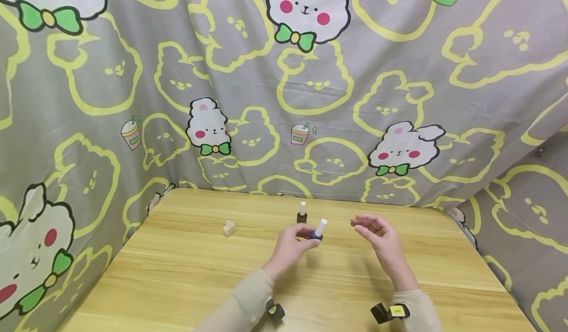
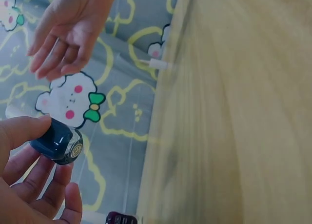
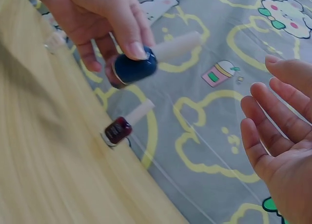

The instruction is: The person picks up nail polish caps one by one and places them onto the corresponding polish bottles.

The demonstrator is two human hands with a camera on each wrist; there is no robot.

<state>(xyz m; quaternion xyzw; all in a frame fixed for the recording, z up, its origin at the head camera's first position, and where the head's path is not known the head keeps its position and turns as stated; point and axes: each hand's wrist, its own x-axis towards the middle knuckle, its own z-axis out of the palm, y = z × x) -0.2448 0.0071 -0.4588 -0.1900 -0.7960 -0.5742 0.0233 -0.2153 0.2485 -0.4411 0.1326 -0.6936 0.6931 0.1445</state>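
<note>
Your left hand [image 1: 289,245] pinched the blue nail-polish bottle [image 3: 142,66], best held steady; your right hand [image 1: 381,236] hung loosely spread at its 3 o'clock.

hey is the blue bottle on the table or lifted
Lifted: the right wrist view shows the left hand pinching the blue bottle above the table.

Curtained-off tbl. [image 1: 191,263] nook, home-like in decor; exact rm. type can't be told. Grey fabric [image 1: 257,88] w/ soft folds hangs behind the far edge, mid-frame, & down L and R sides of the frame, walling it in. Pattern's homey, nursery-ish: yellow animal outlines [image 1: 352,88], white bunny print [image 1: 306,18] at top ctr., pink drink-cup print [image 1: 299,135] near frame ctr. Lt. wood-grain top, lower half of frame, looks like plain domestic furn.
</note>
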